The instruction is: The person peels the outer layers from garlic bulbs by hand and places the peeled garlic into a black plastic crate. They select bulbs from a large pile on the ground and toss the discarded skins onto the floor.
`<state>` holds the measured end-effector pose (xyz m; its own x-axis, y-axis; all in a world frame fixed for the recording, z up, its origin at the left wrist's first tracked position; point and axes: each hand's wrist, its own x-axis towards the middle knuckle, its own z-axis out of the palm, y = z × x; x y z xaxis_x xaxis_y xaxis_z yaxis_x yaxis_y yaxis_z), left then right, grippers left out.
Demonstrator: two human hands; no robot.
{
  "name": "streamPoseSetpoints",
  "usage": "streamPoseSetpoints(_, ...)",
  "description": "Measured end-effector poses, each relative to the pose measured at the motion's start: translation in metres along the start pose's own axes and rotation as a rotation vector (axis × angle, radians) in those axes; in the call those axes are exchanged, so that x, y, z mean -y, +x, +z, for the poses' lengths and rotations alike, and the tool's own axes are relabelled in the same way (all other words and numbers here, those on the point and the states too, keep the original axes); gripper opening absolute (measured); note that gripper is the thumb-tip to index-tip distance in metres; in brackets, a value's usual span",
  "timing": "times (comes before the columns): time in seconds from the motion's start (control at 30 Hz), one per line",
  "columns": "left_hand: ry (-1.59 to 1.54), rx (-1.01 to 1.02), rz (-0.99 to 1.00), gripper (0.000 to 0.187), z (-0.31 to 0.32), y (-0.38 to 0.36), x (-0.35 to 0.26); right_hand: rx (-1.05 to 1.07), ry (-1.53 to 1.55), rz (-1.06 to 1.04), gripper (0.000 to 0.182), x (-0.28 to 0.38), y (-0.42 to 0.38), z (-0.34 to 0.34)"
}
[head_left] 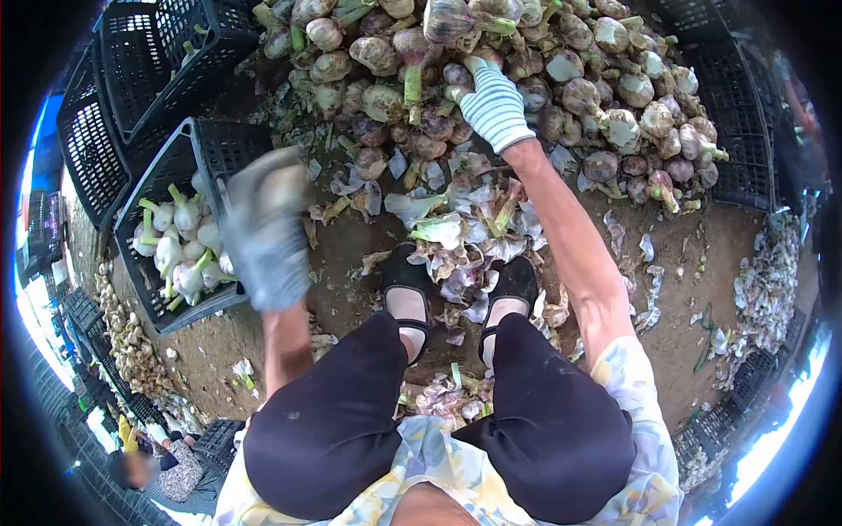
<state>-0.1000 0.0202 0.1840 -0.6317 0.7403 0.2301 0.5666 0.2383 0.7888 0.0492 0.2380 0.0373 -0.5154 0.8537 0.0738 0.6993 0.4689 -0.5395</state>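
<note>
The small, purplish garlic bulb [455, 74] lay just to the left of the right grip [494, 110], on the side of its thumb, within the near part of a broad heap of unpeeled, earth-stained garlic [623, 131] on the brown earthen floor [351, 272]. The right grip, in a white knit glove with grey stripes, was partly curled, with the thumb on the near side of the bulb and the fingers on its far side; whether they pressed on it could not be told. The forearm ran outward and forward from the body, so this grip came at the bulb from the near right. The bulb was too covered for its long axis to be read. Just left of it, a larger purple-streaked bulb [410, 42] showed its axis plainly, its thick, pale green stem pointing back toward the person's feet.

The right hand was by far the nearer. The left grip [272, 254], in a greyish glove, stood well apart from that bulb, beside the right edge of a black plastic crate [197, 313] holding clean white bulbs with green stems [187, 279]. It was blurred, with a beige-brown shape [279, 171] at its far end; its opening and any hold could not be told.
</note>
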Motion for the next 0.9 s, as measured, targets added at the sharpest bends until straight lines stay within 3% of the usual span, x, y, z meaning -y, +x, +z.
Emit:
streamPoseSetpoints(0.03,-0.43,0.228,-0.361,0.021,0.029,0.001,0.016,-0.02,0.005,-0.019,0.046,-0.004,0.003,0.003)
streamPoseSetpoints(0.07,-0.606,0.355,-0.582,0.026,0.054,-0.001,0.032,0.047,0.367,0.041,0.041,-0.007,-0.001,-0.001)
streamPoseSetpoints(0.13,-0.737,0.431,-0.666,0.032,0.089,-0.008,0.065,0.255,1.103,0.216,0.026,0.016,-0.035,-0.031)
streamPoseSetpoints(0.2,-0.904,0.578,-0.617,0.041,0.102,-0.012,0.071,0.632,0.996,0.214,0.022,0.039,-0.067,-0.057)
streamPoseSetpoints(0.23,-0.82,0.714,-0.561,0.046,0.107,-0.016,0.074,0.661,0.869,0.066,0.03,0.043,-0.083,-0.05)
streamPoseSetpoints(0.3,-0.768,0.817,-0.613,0.044,0.103,-0.028,0.064,0.529,0.784,-0.063,0.037,0.05,-0.101,-0.045)
streamPoseSetpoints(0.33,-0.913,0.79,-0.993,0.042,0.114,-0.032,0.089,0.523,1.054,0.237,0.043,0.042,-0.107,-0.034)
streamPoseSetpoints(0.37,-1.342,0.717,-1.247,0.04,0.106,-0.031,0.095,0.449,1.438,0.508,0.046,0.027,-0.112,-0.023)
streamPoseSetpoints(0.43,-1.29,0.495,-1.118,0.041,0.101,-0.045,0.092,0.345,1.324,0.46,0.05,0.017,-0.13,-0.015)
streamPoseSetpoints(0.47,-1.287,0.497,-1.115,0.041,0.103,-0.049,0.082,0.345,1.211,0.375,0.05,0.026,-0.142,-0.017)
streamPoseSetpoints(0.53,-1.33,0.321,-1.198,0.042,0.114,-0.058,0.056,0.337,1.365,0.436,0.036,0.048,-0.152,-0.027)
streamPoseSetpoints(0.57,-1.319,0.502,-1.086,0.042,0.118,-0.073,0.074,0.287,1.348,0.436,0.03,0.053,-0.153,-0.029)
streamPoseSetpoints(0.6,-1.176,0.57,-1.002,0.04,0.118,-0.073,0.063,0.203,1.384,0.539,0.019,0.047,-0.151,-0.025)
streamPoseSetpoints(0.67,-0.848,0.666,-0.803,0.04,0.115,-0.07,0.042,0.119,1.541,0.625,0.015,0.024,-0.153,-0.012)
streamPoseSetpoints(0.7,-0.675,0.666,-0.707,0.043,0.113,-0.069,0.033,0.097,1.631,0.724,0.014,0.025,-0.151,-0.018)
streamPoseSetpoints(0.77,-0.689,0.563,-0.523,0.048,0.116,-0.078,0.037,0.139,1.632,0.749,0.015,0.031,-0.151,-0.025)
streamPoseSetpoints(0.8,-0.689,0.565,-0.521,0.048,0.119,-0.082,0.038,0.186,1.631,0.779,0.015,0.036,-0.151,-0.027)
streamPoseSetpoints(0.87,-0.647,0.437,-0.266,0.043,0.121,-0.089,0.04,0.189,1.652,0.717,0.019,0.039,-0.152,-0.021)
streamPoseSetpoints(0.9,-0.644,0.443,-0.266,0.043,0.12,-0.091,0.039,0.218,1.711,0.689,0.021,0.036,-0.153,-0.015)
